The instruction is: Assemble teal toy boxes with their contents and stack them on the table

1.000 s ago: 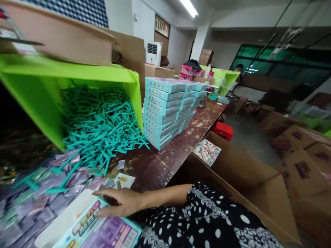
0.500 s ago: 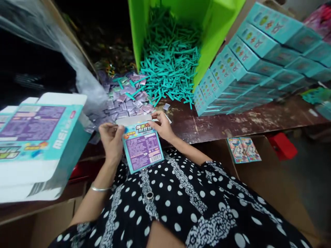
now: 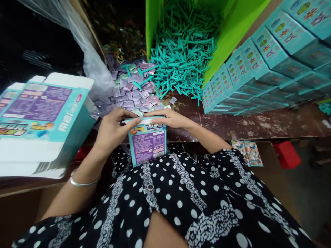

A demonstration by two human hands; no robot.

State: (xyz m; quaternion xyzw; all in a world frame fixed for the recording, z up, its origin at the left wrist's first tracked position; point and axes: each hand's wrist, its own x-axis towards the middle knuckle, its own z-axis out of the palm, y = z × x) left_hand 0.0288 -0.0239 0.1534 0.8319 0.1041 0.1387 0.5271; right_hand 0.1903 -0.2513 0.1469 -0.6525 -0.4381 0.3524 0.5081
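Note:
Both my hands hold one small teal carton [image 3: 148, 143] with a purple printed panel, upright against my lap at the table edge. My left hand [image 3: 112, 128] grips its left top corner, fingers over the top flap. My right hand [image 3: 170, 118] lies flat across the top from the right, pressing the flap down. Just beyond the carton lies a heap of purple and green sachets [image 3: 131, 94], and behind that a spill of teal sticks [image 3: 182, 57] out of a tipped lime-green bin [image 3: 227, 31].
A stack of flat unfolded teal cartons [image 3: 38, 117] sits at my left. Stacked finished teal boxes [image 3: 261, 65] stand at the right on the worn brown table [image 3: 258, 122]. Below the table edge an open cardboard box [image 3: 274, 182] holds colourful packs [image 3: 248, 153]; a red stool [image 3: 286, 154] is beside it.
My view swung down from the room to my lap. My hands picked up a flat carton, held it open-topped, and now both press over its top flap.

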